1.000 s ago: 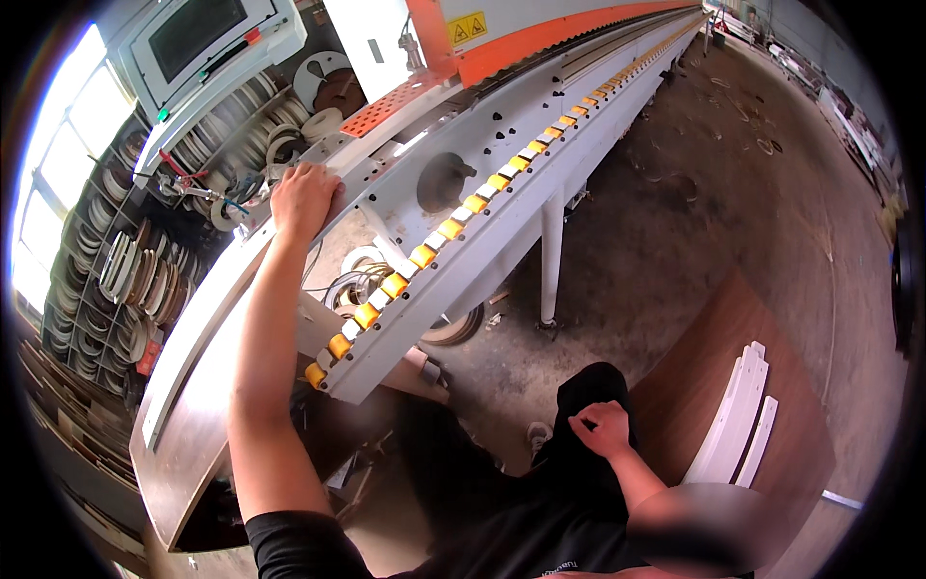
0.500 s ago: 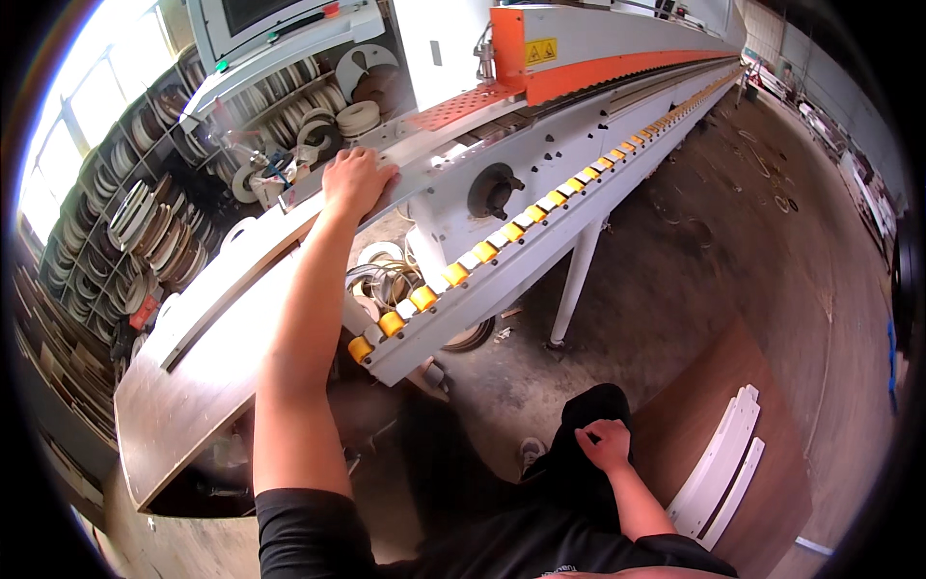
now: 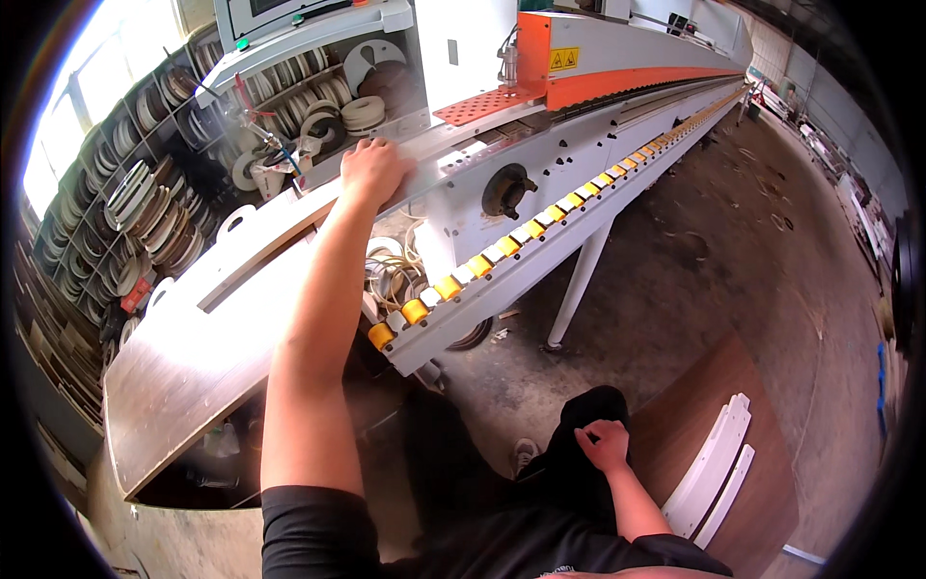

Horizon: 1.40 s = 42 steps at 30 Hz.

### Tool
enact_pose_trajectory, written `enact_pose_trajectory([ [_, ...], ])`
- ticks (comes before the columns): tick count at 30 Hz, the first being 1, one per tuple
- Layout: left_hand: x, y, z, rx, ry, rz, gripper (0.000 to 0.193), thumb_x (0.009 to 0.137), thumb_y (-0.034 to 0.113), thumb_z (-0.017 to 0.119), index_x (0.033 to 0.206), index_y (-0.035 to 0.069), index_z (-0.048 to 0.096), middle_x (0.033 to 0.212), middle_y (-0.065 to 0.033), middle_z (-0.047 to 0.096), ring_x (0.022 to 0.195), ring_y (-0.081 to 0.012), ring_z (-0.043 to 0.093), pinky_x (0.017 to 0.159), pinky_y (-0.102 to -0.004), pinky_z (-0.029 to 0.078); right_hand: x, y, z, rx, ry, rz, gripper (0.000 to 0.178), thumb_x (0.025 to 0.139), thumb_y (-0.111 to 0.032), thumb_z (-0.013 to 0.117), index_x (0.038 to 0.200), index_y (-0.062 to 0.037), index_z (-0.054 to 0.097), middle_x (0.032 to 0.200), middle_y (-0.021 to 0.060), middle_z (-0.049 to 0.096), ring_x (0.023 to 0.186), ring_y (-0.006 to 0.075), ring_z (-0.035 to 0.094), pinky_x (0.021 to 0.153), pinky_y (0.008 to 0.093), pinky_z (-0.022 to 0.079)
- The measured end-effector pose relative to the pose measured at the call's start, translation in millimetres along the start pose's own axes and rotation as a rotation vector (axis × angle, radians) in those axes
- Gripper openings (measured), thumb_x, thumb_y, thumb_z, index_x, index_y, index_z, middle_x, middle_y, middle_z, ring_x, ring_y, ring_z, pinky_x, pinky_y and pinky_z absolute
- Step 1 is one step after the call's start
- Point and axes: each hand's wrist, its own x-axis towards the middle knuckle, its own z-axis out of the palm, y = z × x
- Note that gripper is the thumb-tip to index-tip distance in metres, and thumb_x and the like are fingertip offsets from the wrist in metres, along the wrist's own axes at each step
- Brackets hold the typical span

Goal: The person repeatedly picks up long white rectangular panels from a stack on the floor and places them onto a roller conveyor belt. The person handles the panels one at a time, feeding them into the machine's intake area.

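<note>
My left hand [image 3: 374, 174] is stretched forward at the front end of the edge-banding machine [image 3: 588, 92], its fingers bent over a long narrow board [image 3: 265, 253]. This strip lies along the far side of a wood-topped table [image 3: 159, 386] and runs under the hand toward the orange perforated plate [image 3: 479, 106]; its far end is hard to make out behind the fingers. Low on the right, my right hand [image 3: 605, 444] rests on my black-trousered knee, fingers curled in and nothing visible in them.
A rail with yellow and white rollers [image 3: 479, 265] slants away along the machine. Rolls of edging tape [image 3: 145, 198] fill racks at the left. Two curved white pieces [image 3: 709, 463] lie on a brown board [image 3: 738, 386] at the right. Coiled strips [image 3: 388, 265] sit under the rail.
My left hand and the narrow board have moved forward and slightly right, toward the machine. The view has shifted a little. My right hand stays on the knee.
</note>
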Motion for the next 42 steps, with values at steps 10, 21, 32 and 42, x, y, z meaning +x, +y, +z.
enact_pose_trajectory([
  [10, 2.5, -5.0, 8.2, -0.005, 0.039, 0.006, 0.048, 0.098, 0.051, 0.071, 0.122, 0.010, 0.081, 0.134, -0.0115, 0.076, 0.132, -0.0330, 0.067, 0.106, -0.0515, 0.055, -2.2, 2.7, 1.0, -0.021, 0.001, 0.010, 0.020, 0.089, -0.027, 0.087, 0.077, -0.0134, 0.078, 0.078, 0.0035, 0.075, 0.077, 0.0263, 0.074, 0.075, 0.0420, 0.051],
  [21, -1.4, -7.6, 8.6, 0.003, 0.068, 0.021, 0.049, 0.100, 0.051, 0.071, 0.125, 0.009, 0.079, 0.135, -0.0116, 0.075, 0.131, -0.0339, 0.067, 0.105, -0.0518, 0.055, -0.9, -1.9, -1.0, -0.020, 0.001, 0.022, 0.022, 0.088, -0.028, 0.088, 0.076, -0.0131, 0.077, 0.076, 0.0045, 0.074, 0.076, 0.0276, 0.074, 0.077, 0.0428, 0.053],
  [32, -1.4, -13.7, 8.2, -0.007, 0.056, 0.018, 0.048, 0.100, 0.050, 0.070, 0.123, 0.009, 0.077, 0.136, -0.0123, 0.076, 0.132, -0.0346, 0.067, 0.104, -0.0534, 0.055, -4.6, 0.5, 0.1, -0.012, 0.004, 0.029, 0.021, 0.088, -0.028, 0.088, 0.077, -0.0138, 0.077, 0.076, 0.0038, 0.073, 0.076, 0.0283, 0.073, 0.077, 0.0427, 0.052],
  [42, 6.6, -12.3, 7.0, 0.009, -0.081, -0.033, 0.036, 0.106, 0.045, 0.063, 0.112, 0.011, 0.073, 0.124, -0.0185, 0.075, 0.116, -0.0425, 0.073, 0.091, -0.0578, 0.060, -22.9, 16.9, -4.8, 0.015, 0.000, 0.020, 0.029, 0.099, -0.038, 0.079, 0.084, -0.0144, 0.080, 0.088, 0.0047, 0.078, 0.089, 0.0316, 0.075, 0.084, 0.0466, 0.055],
])
